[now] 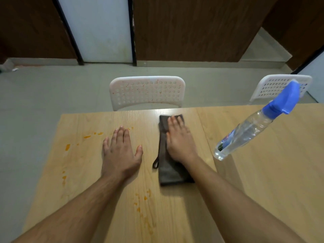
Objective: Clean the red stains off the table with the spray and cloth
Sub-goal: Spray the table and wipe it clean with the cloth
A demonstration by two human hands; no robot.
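Orange-red stains (67, 147) scattered across left part of the light wood table (263, 172); tiled floor, two white chairs (147, 92) beyond. Brown cloth (166, 172) mid-table, right hand (178, 139) flat on it. Left hand (121, 151) flat on bare wood, just beside. Spray bottle (254, 125) stands right, untouched.

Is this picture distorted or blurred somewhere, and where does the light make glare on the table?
Head view: wide-angle distortion leans the spray bottle and bends the table edges; a pale glare lies on the wood near the cloth; the right hand on it is slightly blurred; the left hand and stains look sharp.
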